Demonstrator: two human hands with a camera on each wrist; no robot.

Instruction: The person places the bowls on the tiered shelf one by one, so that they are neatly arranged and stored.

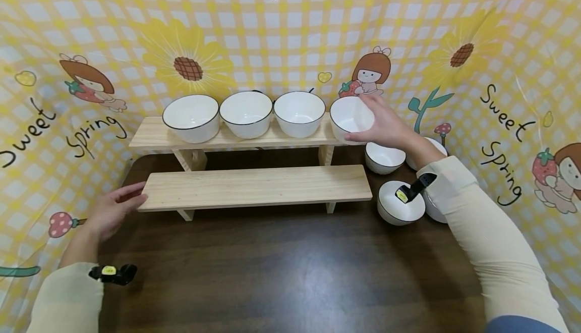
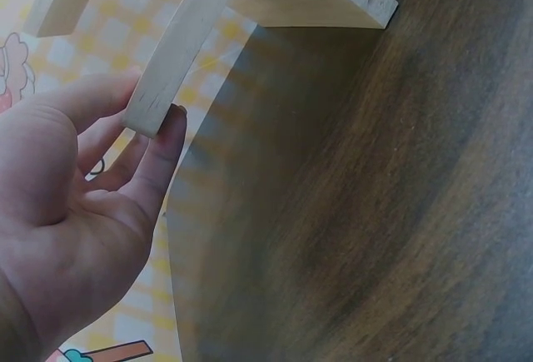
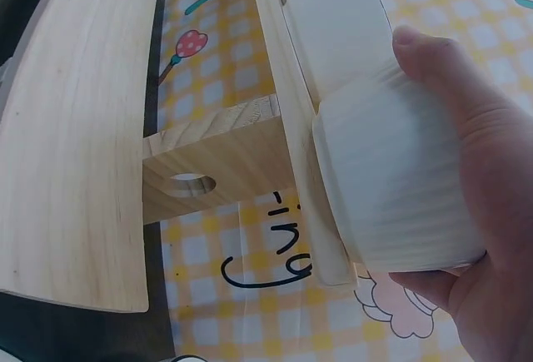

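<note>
My right hand [image 1: 386, 123] holds a white bowl [image 1: 349, 116] with a dark rim at the right end of the upper shelf board [image 1: 150, 133]. Thumb and fingers span its sides, and in the right wrist view the bowl [image 3: 391, 179] sits right at the board's edge. Three matching bowls stand in a row to its left, the closest being this white one [image 1: 299, 116]. At the left end of the lower shelf board [image 1: 254, 187], my left hand [image 1: 109, 212] pinches the wood between thumb and fingers, as the left wrist view shows on the board's end [image 2: 179, 54].
Several more white bowls are on the dark wooden table [image 1: 272, 272] right of the shelf, including a front one [image 1: 392, 207] and one behind it [image 1: 385, 159], partly under my right arm. A yellow checked cloth [image 1: 281, 35] surrounds the back and sides.
</note>
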